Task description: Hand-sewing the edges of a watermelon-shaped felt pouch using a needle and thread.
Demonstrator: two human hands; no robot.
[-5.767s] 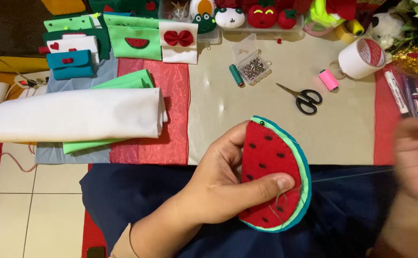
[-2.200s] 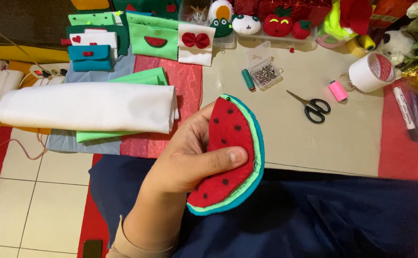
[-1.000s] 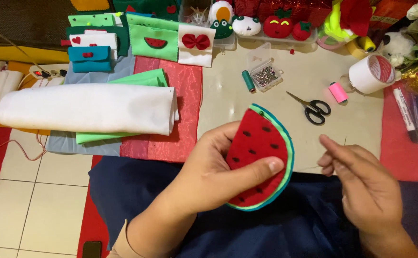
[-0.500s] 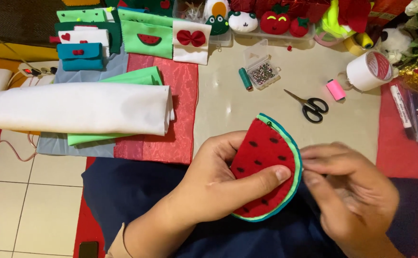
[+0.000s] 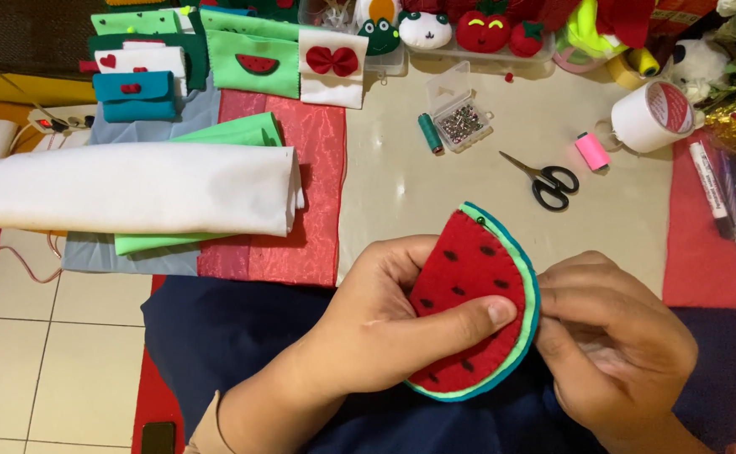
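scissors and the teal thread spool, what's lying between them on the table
In the head view, a small clear box of pins with its lid open lies between the scissors and the teal thread spool.

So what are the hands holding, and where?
Left hand pinches the felt watermelon, thumb across its red face; right hand touches its curved green edge.

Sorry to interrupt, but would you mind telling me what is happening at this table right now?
A person holds a red felt watermelon-slice pouch with green and teal edging in the left hand, thumb pressed across its face. The right hand touches the pouch's curved rim, fingers pinched together there. On the beige table behind lie black-handled scissors, a clear box of pins and a rolled white cloth.
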